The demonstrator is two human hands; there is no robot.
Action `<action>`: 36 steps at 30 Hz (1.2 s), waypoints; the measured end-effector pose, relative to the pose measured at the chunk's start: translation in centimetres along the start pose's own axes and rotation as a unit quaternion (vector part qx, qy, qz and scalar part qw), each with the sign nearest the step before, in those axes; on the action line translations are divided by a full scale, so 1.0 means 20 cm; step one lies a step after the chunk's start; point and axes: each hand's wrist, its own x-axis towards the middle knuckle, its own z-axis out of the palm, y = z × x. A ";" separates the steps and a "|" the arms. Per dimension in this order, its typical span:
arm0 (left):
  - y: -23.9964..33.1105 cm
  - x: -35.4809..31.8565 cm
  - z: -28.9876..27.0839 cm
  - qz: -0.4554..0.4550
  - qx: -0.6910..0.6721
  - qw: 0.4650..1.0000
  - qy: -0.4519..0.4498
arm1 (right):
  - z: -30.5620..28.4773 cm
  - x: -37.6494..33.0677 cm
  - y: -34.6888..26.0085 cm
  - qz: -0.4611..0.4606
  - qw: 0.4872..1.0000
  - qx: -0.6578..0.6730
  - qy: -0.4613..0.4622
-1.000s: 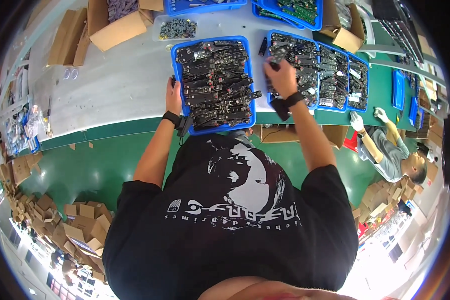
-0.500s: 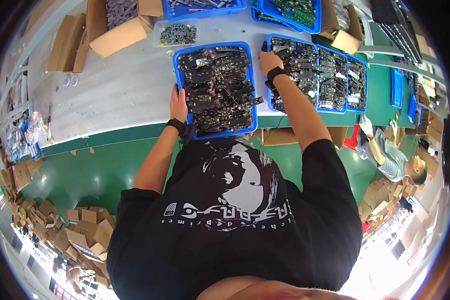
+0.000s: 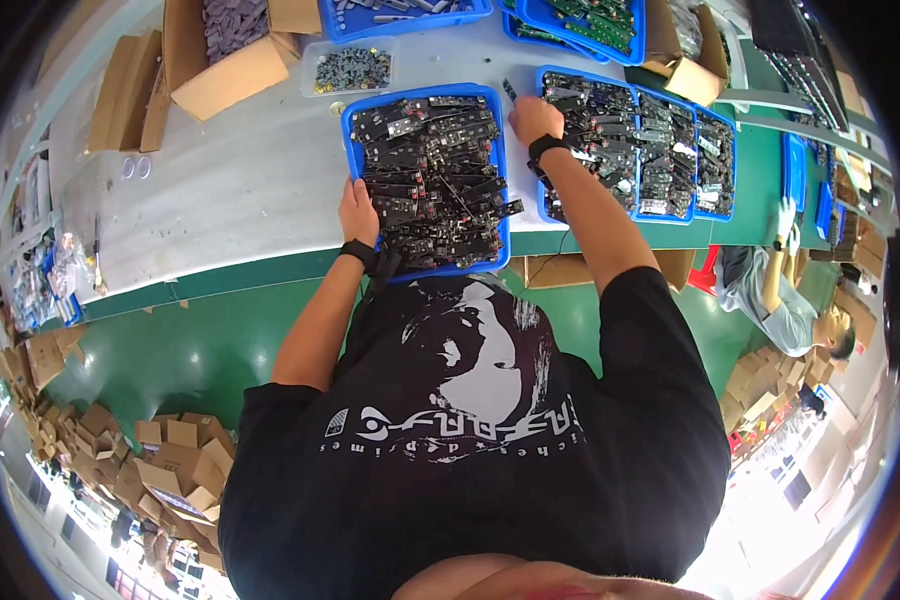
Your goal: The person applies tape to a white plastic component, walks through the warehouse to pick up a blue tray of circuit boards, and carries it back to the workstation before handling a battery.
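In front of me a blue tray (image 3: 505, 235) holds a heap of black strip-shaped circuit assemblies (image 3: 430, 180). My left hand (image 3: 358, 213) is closed on the tray's left rim, the fingers partly hidden behind it. My right hand (image 3: 536, 120) is closed, just left of a second blue tray (image 3: 540, 80) filled with similar black pieces. A narrow dark strip-shaped board (image 3: 510, 91) sticks out from its fingertips, over the grey tabletop; the grip itself is mostly hidden by the hand.
Two more filled blue trays (image 3: 694, 130) stand to the right. Behind are a clear box of small parts (image 3: 308, 80), a cardboard box (image 3: 225, 85) and blue trays of green boards (image 3: 580, 45). A co-worker (image 3: 770, 290) is at the far right.
My right hand has shifted slightly left, and the dark strip now points out over the tabletop. The front tray has moved slightly left with my left hand. The co-worker's hands have moved.
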 end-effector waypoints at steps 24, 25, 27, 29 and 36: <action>-0.17 0.09 -0.05 0.009 -0.089 0.996 -0.026 | 0.33 -1.12 0.89 0.505 0.522 0.668 0.166; -0.13 0.07 -0.05 0.009 -0.071 0.997 -0.013 | 0.42 -1.14 0.94 0.507 0.516 0.669 0.169; -0.04 0.02 -0.03 0.010 -0.050 0.999 -0.004 | 0.56 -1.18 1.02 0.370 0.558 0.729 0.143; 0.04 -0.04 -0.04 0.034 -0.004 0.998 0.053 | 0.65 -1.21 1.06 0.297 0.569 0.756 0.128; 0.09 -0.34 -0.10 0.086 -0.005 0.988 0.124 | 0.59 -1.07 1.01 0.365 0.358 0.857 0.065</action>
